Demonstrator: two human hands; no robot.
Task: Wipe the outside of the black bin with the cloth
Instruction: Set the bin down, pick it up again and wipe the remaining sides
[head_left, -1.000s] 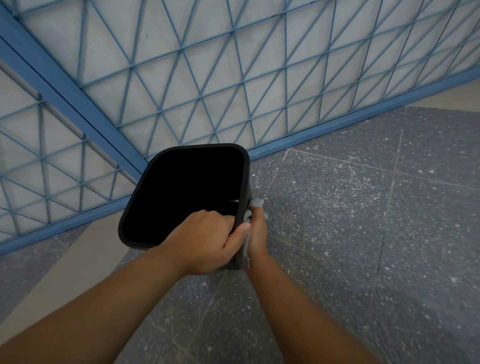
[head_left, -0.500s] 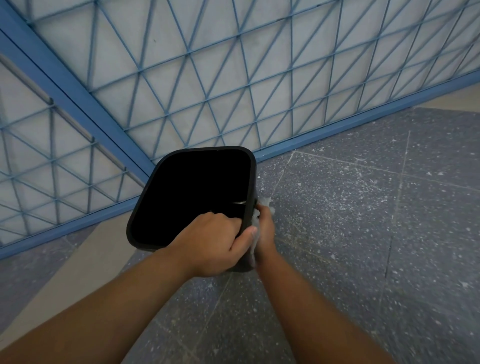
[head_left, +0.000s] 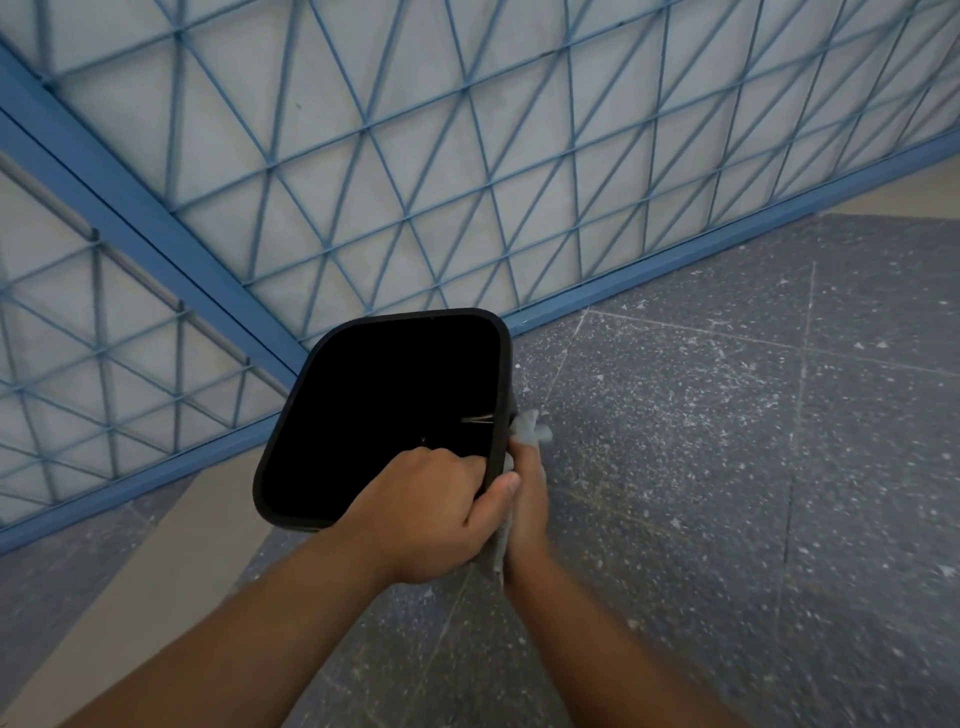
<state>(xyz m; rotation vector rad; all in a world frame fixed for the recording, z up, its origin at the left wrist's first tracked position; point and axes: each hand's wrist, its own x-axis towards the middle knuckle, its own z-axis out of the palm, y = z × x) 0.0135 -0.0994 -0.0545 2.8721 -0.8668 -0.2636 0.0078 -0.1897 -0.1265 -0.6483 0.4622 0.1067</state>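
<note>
Head view: black bin (head_left: 332, 415) just left of centre, mouth facing up toward camera, inside fully dark, rim rounded-square. Standing on or held just above floor, can't tell which; base hidden. Sits near foot of blue grille (head_left: 467, 171), at edge of speckled grey floor (head_left: 727, 441), w/ beige strip (head_left: 156, 561) running to lower left.

Left hand (head_left: 431, 514) gripping bin's near-right rim: fingers curled over edge into the dark inside, thumb lying along outer wall, tip pointing right toward other hand.

Right hand (head_left: 527, 493) tight against bin's right outer wall, just beside left thumb. Holding pale grey cloth (head_left: 527, 428) against that wall: cloth bunched above fingers, a strip also hanging down betw. the two hands by the wrist. Fingers mostly hidden behind cloth and bin; exact curl not clear, but cloth pinned betw. palm and wall. Wall itself barely visible from this angle, only a thin dark sliver under rim.

Both forearms bare, entering from bottom edge, left from lower left, right from lower centre.
</note>
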